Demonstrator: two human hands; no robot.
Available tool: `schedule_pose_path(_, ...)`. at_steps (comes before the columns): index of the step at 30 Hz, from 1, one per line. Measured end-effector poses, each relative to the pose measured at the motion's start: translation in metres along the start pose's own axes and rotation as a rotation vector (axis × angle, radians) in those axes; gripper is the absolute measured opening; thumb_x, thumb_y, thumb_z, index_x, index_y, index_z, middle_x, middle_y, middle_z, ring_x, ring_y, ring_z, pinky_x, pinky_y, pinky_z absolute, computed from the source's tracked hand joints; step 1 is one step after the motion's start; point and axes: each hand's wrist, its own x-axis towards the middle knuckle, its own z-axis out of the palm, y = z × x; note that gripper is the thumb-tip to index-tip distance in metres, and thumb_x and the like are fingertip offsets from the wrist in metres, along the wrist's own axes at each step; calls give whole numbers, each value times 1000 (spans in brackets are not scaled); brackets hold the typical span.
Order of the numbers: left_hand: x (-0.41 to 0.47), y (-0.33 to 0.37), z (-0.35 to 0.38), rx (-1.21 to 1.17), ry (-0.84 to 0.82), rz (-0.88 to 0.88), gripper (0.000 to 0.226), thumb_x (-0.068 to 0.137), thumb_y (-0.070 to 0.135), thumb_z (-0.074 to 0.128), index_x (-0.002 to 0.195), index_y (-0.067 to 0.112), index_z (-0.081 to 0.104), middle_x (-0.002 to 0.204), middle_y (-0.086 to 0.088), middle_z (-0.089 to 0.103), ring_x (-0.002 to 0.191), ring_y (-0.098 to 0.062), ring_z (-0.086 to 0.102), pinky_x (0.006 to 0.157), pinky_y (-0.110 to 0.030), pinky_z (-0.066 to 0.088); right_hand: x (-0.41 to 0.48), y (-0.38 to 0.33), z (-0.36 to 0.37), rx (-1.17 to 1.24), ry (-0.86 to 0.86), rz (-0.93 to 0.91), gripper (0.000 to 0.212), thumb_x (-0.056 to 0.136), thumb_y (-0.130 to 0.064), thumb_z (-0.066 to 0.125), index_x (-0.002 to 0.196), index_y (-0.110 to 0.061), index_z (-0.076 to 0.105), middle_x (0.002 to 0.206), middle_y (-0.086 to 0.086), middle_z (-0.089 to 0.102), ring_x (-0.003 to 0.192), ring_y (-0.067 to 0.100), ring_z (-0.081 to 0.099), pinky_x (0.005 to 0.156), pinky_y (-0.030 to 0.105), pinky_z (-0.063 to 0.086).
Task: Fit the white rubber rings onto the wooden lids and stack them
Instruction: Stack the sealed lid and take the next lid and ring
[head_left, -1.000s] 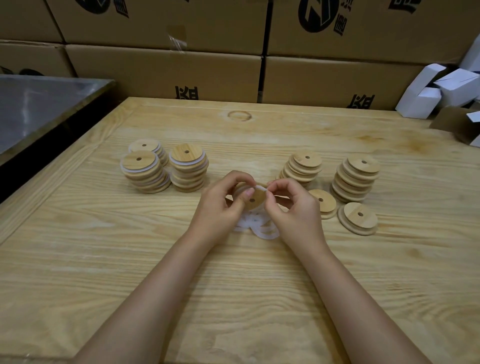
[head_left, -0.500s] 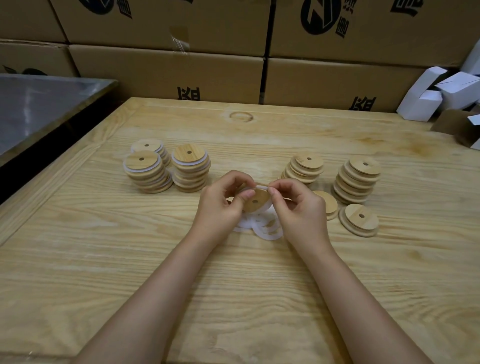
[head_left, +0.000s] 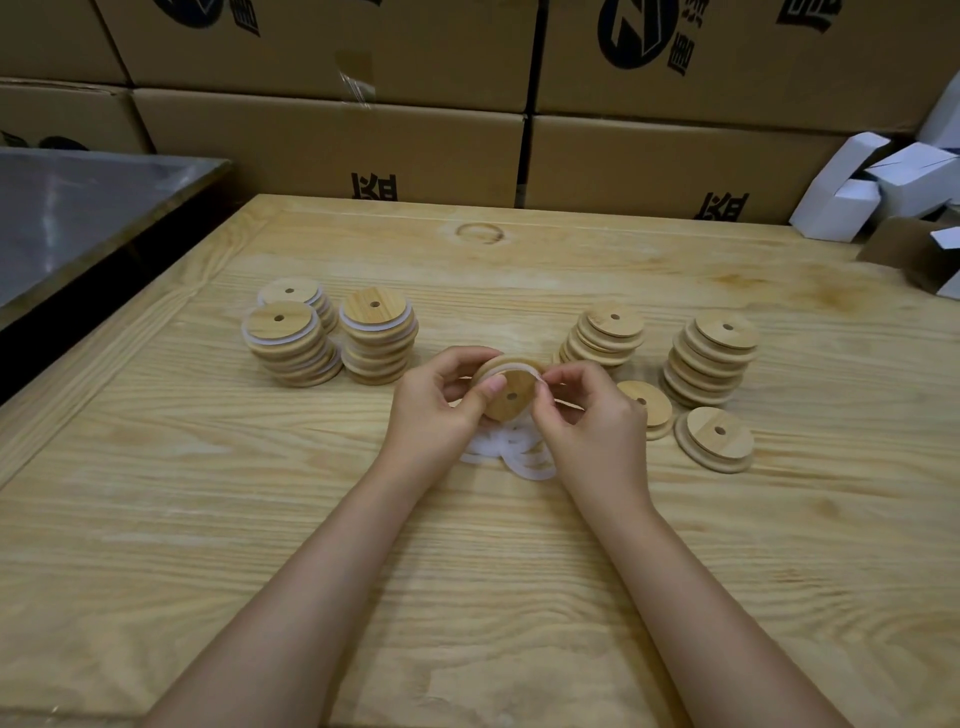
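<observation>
Just above the tabletop (head_left: 208, 519), between the 2 hands, the lid (head_left: 515, 402) is held tilted, face toward the person, the left hand (head_left: 434, 415) curling its fingers round the left edge. The right hand (head_left: 589, 423) pinches the white ring (head_left: 511, 368) at the lid's upper right rim (the top arc looks seated), so the loose part likely lies on that hand's side.

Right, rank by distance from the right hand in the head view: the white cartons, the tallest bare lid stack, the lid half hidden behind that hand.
1. Half-hidden lid, right of the right hand.
2. Tallest bare stack, farther right.
3. White cartons, back right corner.
</observation>
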Motion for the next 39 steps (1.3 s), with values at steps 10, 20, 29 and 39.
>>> schedule_pose_path(10,3,-2,-2,-121,-18,-90,24,85,-5,61,91,18,62,90,-1,68,84,-14,67,75,-36,57,4,1,-2,144,-7,148,15,84,-8,67,81,-23,67,73,-18,66,73,-5,63,67,8,46)
schedule_pose_path(20,3,-9,-9,-254,-239,-150,9,92,7,55,100,10,57,90,-5,66,81,-10,66,66,-31,59,6,0,-11,194,-113,107,28,84,-4,66,78,-32,65,75,-20,68,78,-5,64,71,8,46)
schedule_pose_path(29,2,-4,-5,-187,-197,-99,11,90,8,54,96,16,59,77,8,70,76,-6,64,69,-30,55,2,-4,-6,8,-73,-106,10,82,-4,68,89,-12,68,83,-11,65,83,-1,59,77,10,42)
schedule_pose_path(39,-1,-1,-2,-312,-194,-185,7,93,5,50,98,9,53,82,-9,65,70,-11,66,58,-32,59,-3,-8,0,11,-7,25,6,82,-6,67,87,-9,68,81,-6,69,81,6,65,79,26,51)
